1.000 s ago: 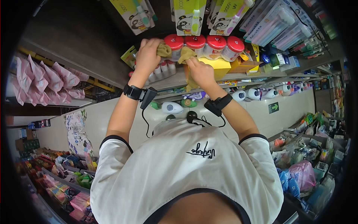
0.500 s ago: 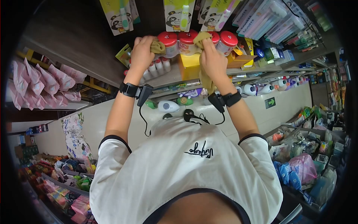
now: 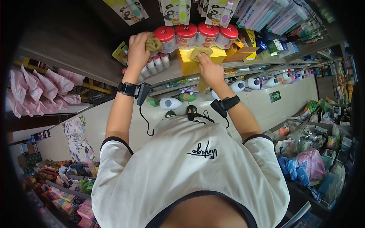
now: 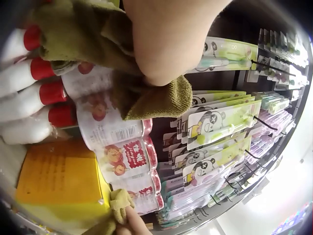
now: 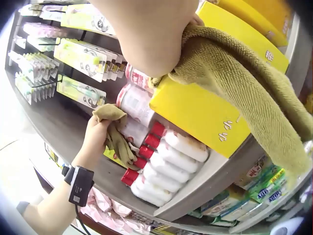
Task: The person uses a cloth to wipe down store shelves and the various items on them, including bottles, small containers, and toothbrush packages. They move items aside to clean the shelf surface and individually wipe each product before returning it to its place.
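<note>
In the head view, my left hand (image 3: 139, 52) grips a bunched olive cloth (image 3: 153, 43) beside the leftmost red-lidded jar (image 3: 165, 35). White bottles with red caps (image 3: 157, 63) stand just below that hand. My right hand (image 3: 211, 71) holds a second olive cloth (image 3: 199, 53) over the top of a yellow box (image 3: 186, 62), in front of the row of jars. In the right wrist view, this cloth (image 5: 244, 83) hangs in a long fold past the box and the shelf edge. The left wrist view shows the other cloth (image 4: 88, 36) against the wrapped jars (image 4: 124, 159).
Carded toothbrushes (image 3: 176, 13) hang above the jars. An open carton (image 3: 239, 52) stands right of the yellow box. Large bottles (image 3: 237, 86) line a lower level. Pink packets (image 3: 43, 85) hang at the left, and bins of bagged goods (image 3: 310, 163) stand at the right.
My right hand rose with its cloth from near the yellow box to the jar lids, then came back down onto the box top. My left hand stays by the leftmost jar with its cloth.
</note>
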A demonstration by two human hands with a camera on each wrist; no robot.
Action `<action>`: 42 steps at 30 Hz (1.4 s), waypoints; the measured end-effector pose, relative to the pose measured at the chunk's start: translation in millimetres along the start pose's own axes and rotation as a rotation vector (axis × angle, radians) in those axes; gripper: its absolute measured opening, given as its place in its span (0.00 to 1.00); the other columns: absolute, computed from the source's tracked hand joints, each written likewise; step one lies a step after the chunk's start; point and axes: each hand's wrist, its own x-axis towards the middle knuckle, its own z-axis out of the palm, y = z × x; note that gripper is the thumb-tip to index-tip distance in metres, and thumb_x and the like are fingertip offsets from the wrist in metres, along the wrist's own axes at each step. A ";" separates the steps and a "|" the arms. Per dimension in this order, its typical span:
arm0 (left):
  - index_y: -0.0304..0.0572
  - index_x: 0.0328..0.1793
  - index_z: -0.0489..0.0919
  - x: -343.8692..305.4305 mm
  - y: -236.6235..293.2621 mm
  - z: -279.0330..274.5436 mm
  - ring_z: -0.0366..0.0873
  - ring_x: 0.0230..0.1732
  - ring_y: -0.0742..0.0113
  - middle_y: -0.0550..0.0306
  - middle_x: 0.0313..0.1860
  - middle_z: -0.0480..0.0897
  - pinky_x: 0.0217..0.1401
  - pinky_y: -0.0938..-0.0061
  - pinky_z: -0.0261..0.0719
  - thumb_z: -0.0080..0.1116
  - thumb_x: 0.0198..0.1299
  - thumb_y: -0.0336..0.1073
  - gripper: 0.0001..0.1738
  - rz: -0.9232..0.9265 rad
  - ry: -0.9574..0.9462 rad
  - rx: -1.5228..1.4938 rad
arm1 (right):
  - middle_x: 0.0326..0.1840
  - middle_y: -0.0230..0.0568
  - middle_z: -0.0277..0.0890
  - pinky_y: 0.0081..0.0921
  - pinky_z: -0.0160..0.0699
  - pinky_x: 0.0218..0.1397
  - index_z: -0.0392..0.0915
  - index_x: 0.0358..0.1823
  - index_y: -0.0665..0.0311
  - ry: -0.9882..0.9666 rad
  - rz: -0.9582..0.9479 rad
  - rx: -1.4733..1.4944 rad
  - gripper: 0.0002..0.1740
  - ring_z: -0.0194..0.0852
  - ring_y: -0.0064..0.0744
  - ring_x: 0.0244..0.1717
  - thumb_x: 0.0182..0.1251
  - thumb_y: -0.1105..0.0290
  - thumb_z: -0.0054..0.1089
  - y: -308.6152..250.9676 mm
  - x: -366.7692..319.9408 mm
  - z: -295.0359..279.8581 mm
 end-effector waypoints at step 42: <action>0.45 0.48 0.74 -5.8 -3.1 7.6 0.66 0.49 0.52 0.56 0.47 0.75 0.54 0.67 0.63 0.48 0.39 0.20 0.25 0.018 0.060 -0.012 | 0.53 0.26 0.72 0.27 0.77 0.27 0.69 0.54 0.49 0.285 0.029 0.265 0.25 0.78 0.32 0.33 0.50 0.72 0.51 42.2 -38.8 -29.8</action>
